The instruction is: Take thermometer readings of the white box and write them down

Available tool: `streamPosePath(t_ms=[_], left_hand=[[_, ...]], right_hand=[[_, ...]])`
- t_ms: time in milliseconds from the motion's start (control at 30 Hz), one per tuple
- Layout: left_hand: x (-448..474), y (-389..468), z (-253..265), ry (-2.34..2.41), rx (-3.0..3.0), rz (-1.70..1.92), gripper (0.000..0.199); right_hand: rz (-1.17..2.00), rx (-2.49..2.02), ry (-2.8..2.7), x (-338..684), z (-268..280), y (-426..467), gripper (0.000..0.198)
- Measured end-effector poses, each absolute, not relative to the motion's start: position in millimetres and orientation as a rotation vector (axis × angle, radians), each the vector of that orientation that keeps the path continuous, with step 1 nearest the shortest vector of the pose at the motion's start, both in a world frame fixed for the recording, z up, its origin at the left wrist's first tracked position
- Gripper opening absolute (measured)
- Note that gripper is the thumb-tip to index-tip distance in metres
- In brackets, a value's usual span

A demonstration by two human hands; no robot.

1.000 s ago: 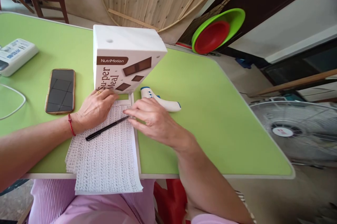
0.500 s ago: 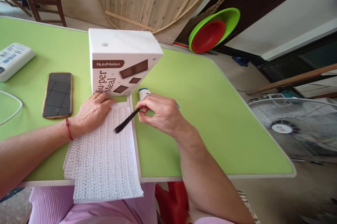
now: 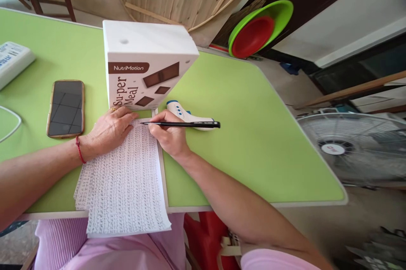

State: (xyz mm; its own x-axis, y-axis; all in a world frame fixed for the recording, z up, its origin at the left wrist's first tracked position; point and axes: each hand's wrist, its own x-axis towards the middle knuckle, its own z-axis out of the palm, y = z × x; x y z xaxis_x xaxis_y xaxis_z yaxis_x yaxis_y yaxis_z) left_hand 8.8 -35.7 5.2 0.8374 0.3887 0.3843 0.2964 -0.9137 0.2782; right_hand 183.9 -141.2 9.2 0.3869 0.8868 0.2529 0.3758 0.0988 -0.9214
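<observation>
A black pen (image 3: pixel 187 124) lies nearly level in my right hand (image 3: pixel 169 134), its tip at the top right part of a written sheet of paper (image 3: pixel 127 181). Rows of dense handwriting cover the sheet, and its lower end hangs over the table's near edge. More written sheets show beneath it at the left. My left hand (image 3: pixel 111 129) lies flat on the sheet's upper left, fingers stretched out, beside the base of a white and brown NutriMotion box (image 3: pixel 152 67). Just behind my right hand is a white and blue infrared thermometer (image 3: pixel 179 111), partly covered by the hand and pen.
A phone (image 3: pixel 66 109) lies left of my left hand. Beyond it are a white device (image 3: pixel 12 62) and a white cable (image 3: pixel 14 124). The green table (image 3: pixel 247 147) ends at the right, near a floor fan (image 3: pixel 333 149). Basins (image 3: pixel 253 35) lean behind.
My right hand has moved left and turned the pen around; its tip now meets the paper's top. The thermometer shows more. The view has shifted slightly; my left hand stays on the paper.
</observation>
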Motion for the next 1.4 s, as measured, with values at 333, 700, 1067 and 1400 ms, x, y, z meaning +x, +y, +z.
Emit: streamPosePath(t_ms=[333,700,1067,1400], left_hand=[[10.2,-37.6,7.0,0.521,2.785,0.646,0.025],[12.4,-39.3,7.5,0.539,2.759,0.647,0.029],[12.3,-38.3,6.1,0.536,2.798,0.647,0.03],[12.1,-37.8,7.8,0.513,2.792,0.643,0.025]], right_hand=[[0.413,-1.521,-1.399,186.7,3.6,-141.5,0.014],[0.437,-1.556,-1.452,185.8,4.2,-141.7,0.012],[0.425,-1.591,-1.503,185.2,6.9,-142.0,0.012],[0.383,-1.499,-1.435,185.9,1.9,-141.9,0.013]])
